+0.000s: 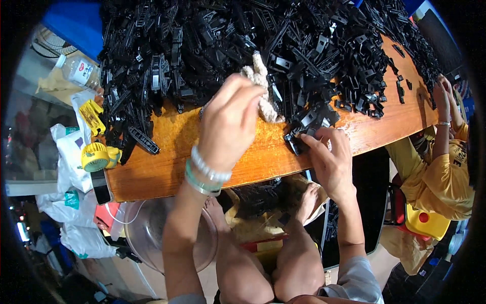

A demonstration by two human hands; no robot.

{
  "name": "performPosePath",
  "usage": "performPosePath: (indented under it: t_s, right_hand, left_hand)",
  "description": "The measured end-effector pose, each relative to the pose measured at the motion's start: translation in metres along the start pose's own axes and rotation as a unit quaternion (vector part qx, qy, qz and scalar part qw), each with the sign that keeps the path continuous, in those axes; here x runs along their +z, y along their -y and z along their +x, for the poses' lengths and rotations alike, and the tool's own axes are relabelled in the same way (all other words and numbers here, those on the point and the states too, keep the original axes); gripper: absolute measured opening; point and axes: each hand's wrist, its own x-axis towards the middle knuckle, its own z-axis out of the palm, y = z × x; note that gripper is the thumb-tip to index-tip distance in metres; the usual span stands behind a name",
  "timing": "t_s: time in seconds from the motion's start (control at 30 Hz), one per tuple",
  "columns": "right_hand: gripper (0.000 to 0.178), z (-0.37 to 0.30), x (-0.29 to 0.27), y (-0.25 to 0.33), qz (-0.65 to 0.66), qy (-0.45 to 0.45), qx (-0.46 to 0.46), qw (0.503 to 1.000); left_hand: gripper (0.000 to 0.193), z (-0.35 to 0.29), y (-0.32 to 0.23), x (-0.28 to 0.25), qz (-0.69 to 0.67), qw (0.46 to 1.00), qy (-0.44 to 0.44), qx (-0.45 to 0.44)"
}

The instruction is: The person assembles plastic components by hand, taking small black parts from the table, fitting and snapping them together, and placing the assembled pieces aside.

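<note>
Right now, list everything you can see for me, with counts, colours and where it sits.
table: one, orange-brown, ahead
black parts: too many to count, black, heaped on the table
cloth: one, off-white, twisted, table centre
bottle: one, clear, upper left
blue panel: one, blue, top left
small fan: one, yellow, table's left edge
bags: several, white, left
basin: one, clear, below table, left
co-worker: one, yellow clothing, right
seat: one, yellow and red, beneath co-worker
wristbands: two, whitish and green, left wrist
legs: two, bare, bottom centre
left grip: one, bare, at the cloth, contact unclear
right grip: one, bare, at a small part, black
</note>
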Motion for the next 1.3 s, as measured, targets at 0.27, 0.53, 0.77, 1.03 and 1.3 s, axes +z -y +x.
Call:
performPosePath:
  t_s: [0.27,0.53,0.77,1.03,1.3]
  right_hand:
    - [0.034,-0.002,0.015,-0.003,0.088,-0.087,0.057,0.991]
    - [0.035,-0.013,0.037,-0.001,0.200,-0.209,0.137,0.948]
    - [0.027,-0.014,0.025,0.028,0.289,-0.166,0.157,0.930]
    - [0.028,0.011,0.033,0.056,0.326,0.019,0.048,0.944]
    - [0.031,0.015,0.035,0.068,0.257,0.018,0.059,0.965]
  left_hand:
    - [0.016,0.026,-0.002,0.034,0.131,0.957,0.210,0.152]
    - [0.026,-0.026,-0.004,0.015,0.029,0.993,-0.002,0.117]
    - [0.023,-0.089,-0.026,-0.032,0.263,0.959,0.094,0.039]
    - [0.029,-0.105,-0.018,-0.055,0.128,0.986,0.008,-0.103]
    - [0.031,-0.120,-0.007,-0.050,0.292,0.953,0.056,0.059]
